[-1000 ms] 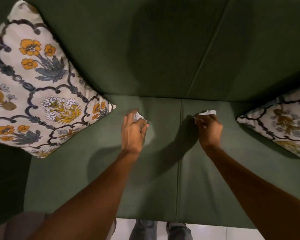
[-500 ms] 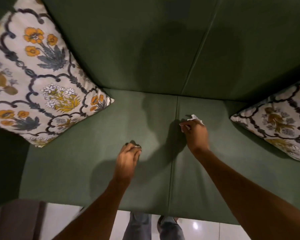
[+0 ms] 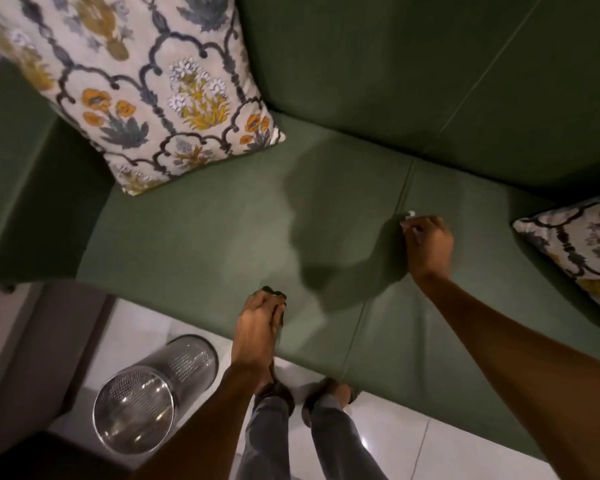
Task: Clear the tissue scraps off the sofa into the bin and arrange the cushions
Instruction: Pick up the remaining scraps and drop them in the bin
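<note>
My left hand point(image 3: 258, 323) is closed over the front edge of the green sofa seat point(image 3: 205, 237); the tissue scrap it picked up is hidden inside the fist. My right hand point(image 3: 428, 245) hovers over the seat near the seam, fingers pinched on a white tissue scrap point(image 3: 408, 216) that peeks out at the fingertips. A shiny metal mesh bin point(image 3: 146, 400) stands on the floor below and left of my left hand. One floral cushion point(image 3: 136, 81) leans in the sofa's left corner, another floral cushion point(image 3: 579, 251) lies at the right edge.
White tiled floor point(image 3: 430, 441) runs in front of the sofa, with my legs and feet point(image 3: 329, 400) between bin and sofa. The sofa's left armrest point(image 3: 21, 185) rises beside the bin. A dark object sits at the bottom left corner.
Both hands have drawn back from the seat's rear toward me with their scraps. The view has swung left and down, bringing the bin and floor into sight.
</note>
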Demonstrator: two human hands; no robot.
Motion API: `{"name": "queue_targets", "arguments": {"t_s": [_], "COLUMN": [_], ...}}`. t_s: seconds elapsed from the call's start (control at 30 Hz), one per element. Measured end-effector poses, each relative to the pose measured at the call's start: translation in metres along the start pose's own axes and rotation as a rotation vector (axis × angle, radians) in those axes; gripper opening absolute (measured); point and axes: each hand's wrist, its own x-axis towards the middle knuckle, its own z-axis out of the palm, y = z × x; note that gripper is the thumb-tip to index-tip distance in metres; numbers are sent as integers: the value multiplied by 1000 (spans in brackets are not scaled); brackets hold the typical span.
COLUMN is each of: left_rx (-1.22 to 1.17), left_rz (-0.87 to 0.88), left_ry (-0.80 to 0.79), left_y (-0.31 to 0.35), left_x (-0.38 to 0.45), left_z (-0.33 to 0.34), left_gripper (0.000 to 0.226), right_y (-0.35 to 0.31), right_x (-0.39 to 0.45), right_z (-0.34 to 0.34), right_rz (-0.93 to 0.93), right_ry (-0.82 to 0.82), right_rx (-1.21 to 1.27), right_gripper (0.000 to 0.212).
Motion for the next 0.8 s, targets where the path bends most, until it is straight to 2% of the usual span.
{"name": "queue_targets", "arguments": {"t_s": [0.1, 0.17, 0.3, 0.4, 0.5, 0.6, 0.73, 0.8], "left_rx": [-90, -124, -119, -151, -206, -259, -292, -300], "left_rz": [-107, -201, -376, -545, -649, -787, -873, -861], "left_ry": [64, 106, 211, 270, 320, 363, 419, 404], "left_y": [-6, -16, -53, -106, -165, -226, -290, -318], "left_x": [-19, -31, -54, -78, -111, -148, -189, -203], "left_z": [-16, -27, -48, -63, -71, -78, -86, -87], "left_gripper": [27, 30, 14, 10, 3, 4, 11, 12], "right_y": [-32, -55, -105, -140, -158, -174, -183, -182], "right_x": [-49, -93, -184, -254, -315, -366, -411, -427], "right_z": [34, 65, 134, 189, 235, 280, 335, 356], "right_rz": [-33, -96, -152, -186, -125, -181, -287, -329], "right_ry": [-34, -130, -360, -454, -592, -642, -708, -762], "right_rx": [104, 162, 284, 255, 301, 252, 158, 82], "right_gripper": [15, 13, 8, 7, 10, 13, 13, 21]}}
